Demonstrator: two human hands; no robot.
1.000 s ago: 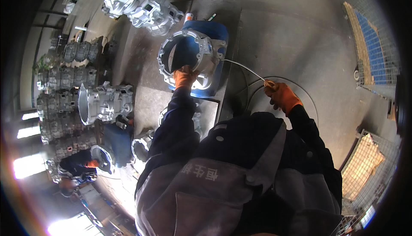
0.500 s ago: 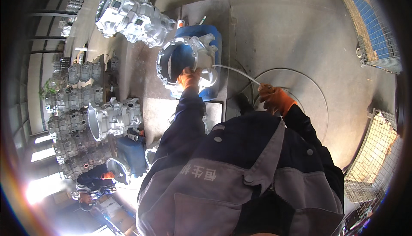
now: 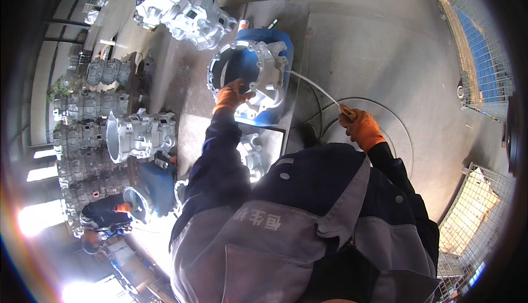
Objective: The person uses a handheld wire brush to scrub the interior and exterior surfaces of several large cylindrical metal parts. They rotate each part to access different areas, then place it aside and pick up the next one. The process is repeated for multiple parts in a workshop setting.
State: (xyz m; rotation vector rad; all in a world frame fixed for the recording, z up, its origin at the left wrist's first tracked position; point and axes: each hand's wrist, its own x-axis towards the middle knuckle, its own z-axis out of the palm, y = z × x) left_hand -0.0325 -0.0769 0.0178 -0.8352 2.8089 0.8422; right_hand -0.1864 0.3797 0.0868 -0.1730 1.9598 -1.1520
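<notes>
A silver cast gearbox housing (image 3: pixel 269 74) lies on a blue plastic support (image 3: pixel 258 34), its wide round flange opening turned to the left. My left hand (image 3: pixel 230 95), in an orange glove, has its fingers closed over the lower edge of that flange. Out to the right, my gloved right hand (image 3: pixel 364 128) is wrapped round the yellowish-brown handle of a long thin rod tool (image 3: pixel 316 87). The pale rod slants up and left from my fist to the right side of the housing. Its far end is hidden there, so I cannot tell whether it touches.
More housings stand at the upper left (image 3: pixel 187 14) and left (image 3: pixel 140 135). A hose (image 3: pixel 410 138) loops on the floor at right. Wire mesh cages (image 3: pixel 478 55) line the right side. A co-worker's orange-gloved hand (image 3: pixel 123 208) is at another housing, lower left. A marker (image 3: pixel 272 24) lies behind the support.
My right hand has moved slightly right with the rod tool, and more of its handle shows. My left hand has shifted a little along the flange edge. The whole view has turned slightly.
</notes>
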